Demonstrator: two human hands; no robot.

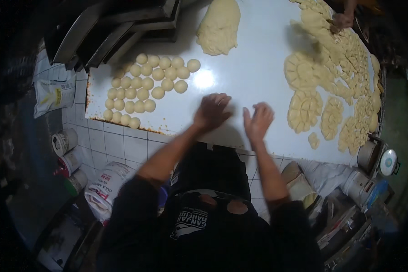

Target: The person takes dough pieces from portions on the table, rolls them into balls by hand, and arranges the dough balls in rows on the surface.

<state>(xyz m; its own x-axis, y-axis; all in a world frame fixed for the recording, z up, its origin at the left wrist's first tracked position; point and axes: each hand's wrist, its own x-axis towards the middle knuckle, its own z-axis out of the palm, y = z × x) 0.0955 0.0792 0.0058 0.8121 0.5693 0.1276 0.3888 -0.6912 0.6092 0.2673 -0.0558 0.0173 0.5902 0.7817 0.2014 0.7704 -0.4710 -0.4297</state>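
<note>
Trainee: State the condition of each hand.

Instructor: The left hand [213, 112] is over the worktop [249, 68], just inside the near edge: palm down, fingers loosely bent and mostly extended. No dough shows at its fingers (the palm side is hidden, so whether anything is under it cannot be told). The right hand [259, 121] is beside it and apart from it, fingers part-spread, thumb standing clear. Nothing is seen in its grasp.

Trainee: Locate the dough.

Instructor: Observe three zones. The balls [148, 83] lie toward the left edge in uneven rows, the closest just beside the near edge. The lump [218, 27] lies at the far edge, about midway along. The scored slabs [304, 111] lie toward the right edge, with cut pieces [365, 109] between them and that edge.

Trainee: Which portion is done?

Instructor: The balls. They are round and smooth; judge them as shaped.

Trainee: Which portion is left?

Instructor: The lump is in one mass. The scored slabs carry cut lines, but their segments sit together. The cut pieces are flat and irregular. Judge all three as unshaped, and the work as well short of complete. Note also the co-worker's hand [342, 21] near the far right corner (its action is too blurred to tell).
</note>
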